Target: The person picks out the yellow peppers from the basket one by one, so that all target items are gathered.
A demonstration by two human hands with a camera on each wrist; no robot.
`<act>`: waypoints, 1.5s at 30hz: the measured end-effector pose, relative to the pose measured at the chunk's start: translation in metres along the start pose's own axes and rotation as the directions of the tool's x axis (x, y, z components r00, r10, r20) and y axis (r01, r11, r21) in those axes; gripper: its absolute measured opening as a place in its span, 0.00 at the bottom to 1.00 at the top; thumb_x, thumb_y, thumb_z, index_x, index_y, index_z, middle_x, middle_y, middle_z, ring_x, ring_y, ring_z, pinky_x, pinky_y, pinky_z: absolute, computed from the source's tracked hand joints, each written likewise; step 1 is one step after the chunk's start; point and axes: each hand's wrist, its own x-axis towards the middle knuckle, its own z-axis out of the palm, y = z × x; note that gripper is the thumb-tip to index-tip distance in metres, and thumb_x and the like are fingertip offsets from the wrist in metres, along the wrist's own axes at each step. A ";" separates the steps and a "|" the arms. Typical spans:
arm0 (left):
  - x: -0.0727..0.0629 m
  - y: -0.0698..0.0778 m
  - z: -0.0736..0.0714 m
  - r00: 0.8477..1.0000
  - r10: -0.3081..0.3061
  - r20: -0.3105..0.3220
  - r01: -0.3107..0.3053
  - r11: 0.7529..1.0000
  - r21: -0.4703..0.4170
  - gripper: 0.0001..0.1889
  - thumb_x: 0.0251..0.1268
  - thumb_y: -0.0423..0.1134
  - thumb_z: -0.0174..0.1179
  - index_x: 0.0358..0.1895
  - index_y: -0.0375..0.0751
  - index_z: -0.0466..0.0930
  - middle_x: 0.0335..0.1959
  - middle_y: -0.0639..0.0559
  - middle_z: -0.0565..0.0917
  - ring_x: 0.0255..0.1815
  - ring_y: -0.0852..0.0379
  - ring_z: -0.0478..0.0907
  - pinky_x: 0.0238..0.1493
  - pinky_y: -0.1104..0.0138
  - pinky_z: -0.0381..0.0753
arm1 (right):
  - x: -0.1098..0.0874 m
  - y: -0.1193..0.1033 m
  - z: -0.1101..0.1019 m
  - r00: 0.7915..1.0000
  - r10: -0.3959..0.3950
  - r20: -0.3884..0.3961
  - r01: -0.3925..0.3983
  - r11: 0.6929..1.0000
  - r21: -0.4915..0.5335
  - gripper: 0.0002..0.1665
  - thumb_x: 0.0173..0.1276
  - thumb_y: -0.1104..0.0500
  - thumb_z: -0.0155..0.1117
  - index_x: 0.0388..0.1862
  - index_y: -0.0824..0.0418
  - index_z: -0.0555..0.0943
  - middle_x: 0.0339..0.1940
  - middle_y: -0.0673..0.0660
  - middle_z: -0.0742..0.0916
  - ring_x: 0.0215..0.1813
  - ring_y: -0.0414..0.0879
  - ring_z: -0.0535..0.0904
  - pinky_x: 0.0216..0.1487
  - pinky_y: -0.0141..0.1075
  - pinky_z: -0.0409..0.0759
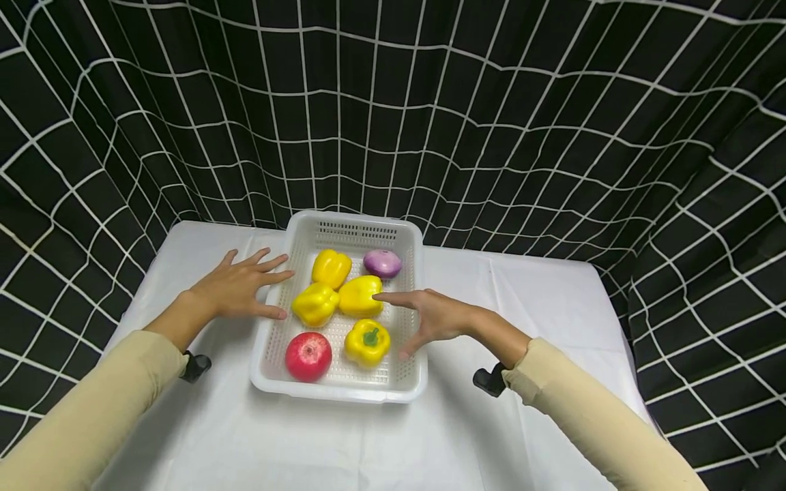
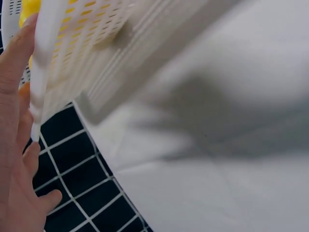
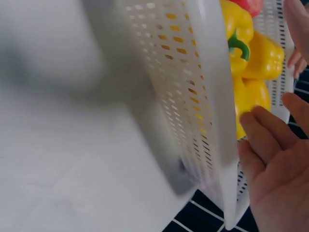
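Note:
A white perforated plastic basket (image 1: 331,392) sits on the white-covered table. Inside lie several yellow bell peppers (image 1: 367,343), a red round fruit like a pomegranate (image 1: 308,356) at the near left, and a purple eggplant-like vegetable (image 1: 382,263) at the far right. My left hand (image 1: 242,283), fingers spread, is at the basket's left rim, holding nothing. Over the right rim reaches my right hand (image 1: 439,315), its fingers extended above the peppers and its thumb lower down by the right wall. In the right wrist view its fingertips (image 3: 260,113) overlap a yellow pepper.
White cloth (image 1: 516,409) covers the table on both sides of the basket. A black curtain with a white grid (image 1: 393,123) hangs close behind the table and along its sides. Black straps with small devices (image 1: 489,380) are on both wrists.

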 end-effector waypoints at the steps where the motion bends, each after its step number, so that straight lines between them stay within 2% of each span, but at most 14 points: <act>1: 0.000 0.000 0.000 1.000 0.004 -0.001 -0.004 1.000 -0.002 0.47 0.55 0.76 0.56 0.75 0.54 0.65 0.79 0.47 0.56 0.80 0.36 0.46 0.70 0.29 0.41 | 0.002 -0.001 -0.001 1.000 0.002 0.021 -0.003 1.000 0.009 0.62 0.47 0.51 0.85 0.78 0.54 0.62 0.76 0.57 0.70 0.76 0.53 0.65 0.75 0.49 0.62; 9: 0.003 0.000 0.000 0.999 0.037 -0.014 -0.037 0.999 -0.016 0.48 0.53 0.75 0.58 0.74 0.50 0.68 0.79 0.44 0.58 0.79 0.35 0.48 0.70 0.30 0.46 | 0.020 -0.007 -0.005 0.980 0.032 0.196 -0.059 0.989 0.133 0.60 0.52 0.57 0.82 0.79 0.61 0.58 0.77 0.63 0.66 0.76 0.57 0.63 0.76 0.50 0.60; 13: 0.003 -0.001 0.002 0.999 0.032 -0.011 -0.032 0.999 -0.027 0.48 0.53 0.76 0.58 0.74 0.51 0.67 0.79 0.45 0.57 0.79 0.36 0.47 0.70 0.30 0.44 | 0.028 -0.006 -0.004 0.967 0.046 0.249 -0.087 0.984 0.157 0.59 0.53 0.59 0.81 0.79 0.62 0.58 0.77 0.64 0.67 0.77 0.58 0.62 0.76 0.51 0.59; 17: 0.003 -0.001 0.003 0.999 0.028 -0.016 -0.029 0.999 -0.033 0.47 0.54 0.75 0.59 0.74 0.52 0.68 0.79 0.46 0.57 0.79 0.36 0.47 0.70 0.30 0.42 | 0.034 -0.007 -0.002 0.955 0.071 0.288 -0.118 0.981 0.151 0.58 0.54 0.59 0.81 0.79 0.59 0.58 0.77 0.62 0.67 0.77 0.55 0.62 0.77 0.49 0.57; 24: 0.002 0.000 0.003 1.000 0.024 -0.019 -0.025 0.999 -0.038 0.46 0.55 0.73 0.60 0.74 0.52 0.67 0.79 0.46 0.57 0.79 0.36 0.47 0.70 0.29 0.42 | 0.045 -0.007 0.002 0.948 0.051 0.314 -0.090 0.990 0.112 0.58 0.54 0.58 0.80 0.80 0.60 0.57 0.79 0.58 0.65 0.78 0.52 0.60 0.78 0.44 0.56; 29: 0.001 -0.001 0.004 1.000 0.023 -0.021 -0.024 0.999 -0.048 0.47 0.54 0.74 0.60 0.74 0.52 0.67 0.79 0.46 0.57 0.80 0.36 0.46 0.70 0.29 0.42 | 0.050 -0.008 0.004 0.941 0.072 0.331 -0.117 0.986 0.119 0.60 0.54 0.59 0.80 0.80 0.61 0.56 0.79 0.58 0.64 0.78 0.53 0.59 0.78 0.45 0.56; 33: 0.001 -0.001 0.005 0.999 0.025 -0.020 -0.026 0.998 -0.061 0.47 0.54 0.74 0.60 0.74 0.52 0.67 0.79 0.46 0.56 0.79 0.36 0.47 0.70 0.29 0.43 | 0.053 -0.008 0.007 0.933 0.116 0.341 -0.165 0.979 0.117 0.60 0.54 0.58 0.80 0.81 0.56 0.55 0.79 0.57 0.63 0.77 0.56 0.61 0.77 0.48 0.58; 38: 0.001 0.000 0.006 0.999 0.026 -0.020 -0.027 0.998 -0.061 0.46 0.55 0.73 0.60 0.74 0.52 0.67 0.79 0.47 0.56 0.80 0.36 0.47 0.70 0.29 0.44 | 0.057 -0.009 0.012 0.923 0.199 0.330 -0.229 0.972 0.053 0.62 0.51 0.54 0.82 0.81 0.46 0.57 0.78 0.55 0.65 0.75 0.53 0.60 0.77 0.48 0.57; 45: 0.001 0.000 0.005 1.000 0.016 -0.016 -0.017 0.998 -0.067 0.46 0.56 0.73 0.60 0.75 0.53 0.66 0.80 0.47 0.56 0.80 0.37 0.45 0.71 0.30 0.42 | 0.061 -0.009 0.013 0.911 0.260 0.319 -0.278 0.960 0.013 0.60 0.52 0.58 0.81 0.80 0.40 0.58 0.78 0.55 0.64 0.74 0.53 0.59 0.77 0.51 0.57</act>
